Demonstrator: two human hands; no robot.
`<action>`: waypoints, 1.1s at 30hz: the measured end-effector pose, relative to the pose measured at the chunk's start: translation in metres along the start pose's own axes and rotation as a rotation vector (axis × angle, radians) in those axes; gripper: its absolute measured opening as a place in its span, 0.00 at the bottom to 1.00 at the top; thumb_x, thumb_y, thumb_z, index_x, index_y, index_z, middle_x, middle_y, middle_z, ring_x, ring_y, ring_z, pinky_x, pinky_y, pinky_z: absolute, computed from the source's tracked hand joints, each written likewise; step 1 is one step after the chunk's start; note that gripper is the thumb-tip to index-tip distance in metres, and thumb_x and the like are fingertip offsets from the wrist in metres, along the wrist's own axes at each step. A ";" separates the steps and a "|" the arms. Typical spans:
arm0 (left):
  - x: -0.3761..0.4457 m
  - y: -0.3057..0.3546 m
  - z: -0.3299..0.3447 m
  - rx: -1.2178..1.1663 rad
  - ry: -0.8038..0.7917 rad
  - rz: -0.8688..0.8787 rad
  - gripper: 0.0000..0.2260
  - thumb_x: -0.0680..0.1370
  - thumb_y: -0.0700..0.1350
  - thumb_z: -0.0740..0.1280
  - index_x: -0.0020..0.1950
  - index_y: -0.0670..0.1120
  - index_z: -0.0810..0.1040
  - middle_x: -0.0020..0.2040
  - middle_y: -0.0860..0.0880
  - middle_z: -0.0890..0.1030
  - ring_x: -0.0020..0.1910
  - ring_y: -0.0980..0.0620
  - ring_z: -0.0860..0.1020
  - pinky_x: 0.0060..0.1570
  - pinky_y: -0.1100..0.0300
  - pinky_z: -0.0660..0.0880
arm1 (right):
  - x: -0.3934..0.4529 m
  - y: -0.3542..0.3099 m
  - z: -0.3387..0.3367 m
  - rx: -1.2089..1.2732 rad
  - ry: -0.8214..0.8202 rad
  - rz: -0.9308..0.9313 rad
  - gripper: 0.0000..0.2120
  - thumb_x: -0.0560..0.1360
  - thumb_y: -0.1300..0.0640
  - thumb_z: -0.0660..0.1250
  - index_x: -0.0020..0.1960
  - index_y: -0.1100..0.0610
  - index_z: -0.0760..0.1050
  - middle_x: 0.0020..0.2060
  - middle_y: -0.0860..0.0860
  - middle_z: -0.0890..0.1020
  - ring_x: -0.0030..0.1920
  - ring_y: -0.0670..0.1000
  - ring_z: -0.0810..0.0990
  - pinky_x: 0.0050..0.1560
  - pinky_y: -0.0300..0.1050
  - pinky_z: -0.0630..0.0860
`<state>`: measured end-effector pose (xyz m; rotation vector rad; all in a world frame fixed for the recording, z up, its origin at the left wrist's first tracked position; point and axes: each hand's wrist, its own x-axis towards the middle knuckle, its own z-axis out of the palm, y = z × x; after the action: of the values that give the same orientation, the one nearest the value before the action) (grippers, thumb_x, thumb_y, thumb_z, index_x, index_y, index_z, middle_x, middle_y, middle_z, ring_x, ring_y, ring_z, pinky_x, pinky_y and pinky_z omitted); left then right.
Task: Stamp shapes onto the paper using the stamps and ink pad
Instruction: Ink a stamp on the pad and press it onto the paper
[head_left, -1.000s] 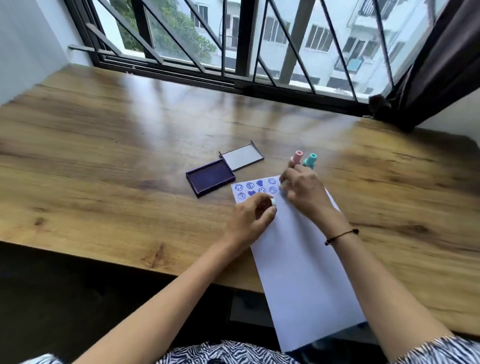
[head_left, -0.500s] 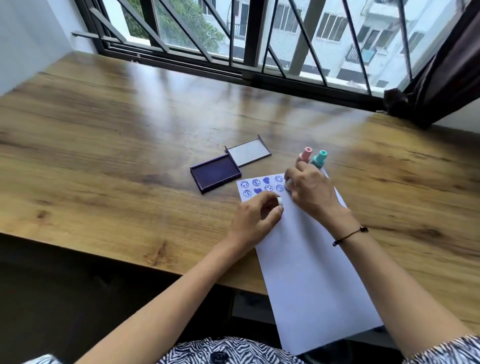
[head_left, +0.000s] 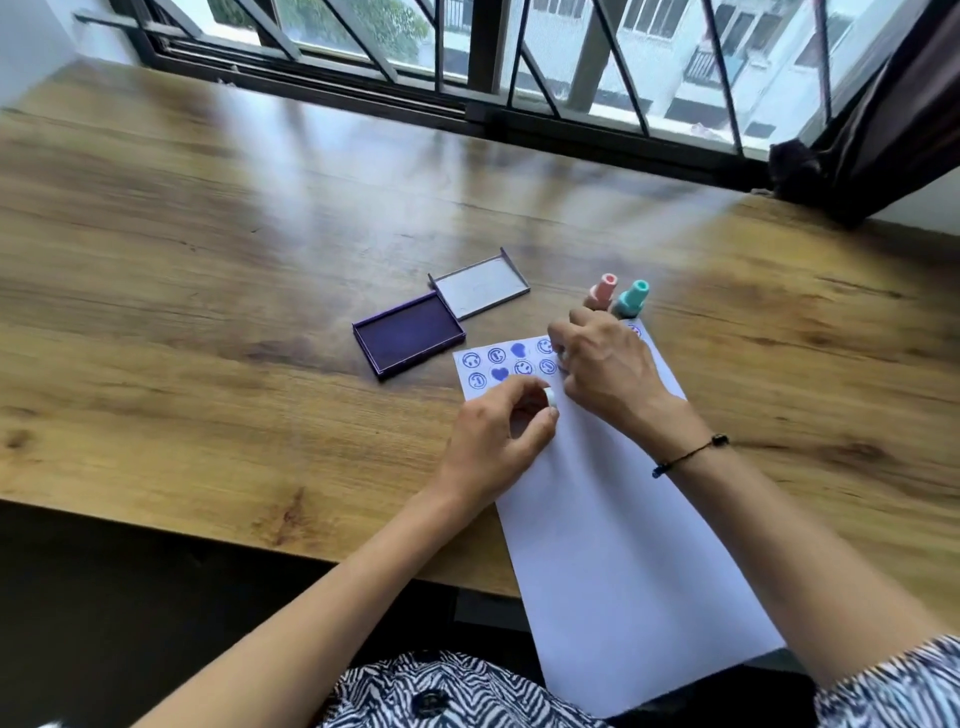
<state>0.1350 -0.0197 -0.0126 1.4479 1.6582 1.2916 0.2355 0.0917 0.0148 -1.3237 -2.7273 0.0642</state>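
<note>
A white sheet of paper (head_left: 613, 519) lies on the wooden table and hangs over its near edge. Two rows of purple prints (head_left: 498, 365), smiley faces and hearts, run along its far end. My right hand (head_left: 608, 369) is curled down on that end, fingertips closed on a small stamp that is mostly hidden. My left hand (head_left: 493, 441) rests on the paper's left edge and pinches a small white round piece (head_left: 549, 399). The open purple ink pad (head_left: 408, 335) sits left of the paper, its lid (head_left: 480, 286) lying behind it. A pink stamp (head_left: 602, 288) and a teal stamp (head_left: 632, 297) stand upright behind my right hand.
The wooden table (head_left: 208, 260) runs wide to the left and right of the paper. A barred window (head_left: 519, 78) lines the far edge. A dark curtain (head_left: 893, 114) hangs at the far right corner.
Both hands keep their places on the paper. Only my head has moved, so the view has shifted slightly.
</note>
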 end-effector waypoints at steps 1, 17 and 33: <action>0.000 0.000 0.000 -0.002 0.000 0.000 0.09 0.73 0.42 0.67 0.51 0.42 0.77 0.46 0.44 0.83 0.45 0.51 0.81 0.51 0.57 0.77 | 0.001 0.000 0.001 0.002 0.002 -0.003 0.07 0.68 0.68 0.60 0.44 0.62 0.73 0.43 0.59 0.76 0.46 0.61 0.75 0.36 0.48 0.69; -0.002 0.001 0.000 0.057 0.002 0.052 0.07 0.73 0.42 0.67 0.50 0.42 0.77 0.44 0.44 0.83 0.44 0.50 0.80 0.47 0.60 0.75 | -0.002 -0.002 -0.007 0.063 -0.040 0.029 0.06 0.71 0.66 0.60 0.45 0.59 0.74 0.46 0.58 0.78 0.47 0.61 0.77 0.38 0.47 0.70; 0.005 0.015 -0.010 -0.483 -0.091 -0.193 0.07 0.74 0.40 0.66 0.51 0.43 0.78 0.41 0.49 0.80 0.42 0.54 0.76 0.48 0.59 0.75 | -0.048 -0.007 -0.055 1.205 0.023 0.329 0.09 0.70 0.66 0.70 0.37 0.53 0.78 0.30 0.53 0.79 0.26 0.44 0.76 0.30 0.36 0.76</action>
<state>0.1304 -0.0190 0.0056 1.0164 1.2744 1.3725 0.2658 0.0491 0.0666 -1.2266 -1.7248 1.4026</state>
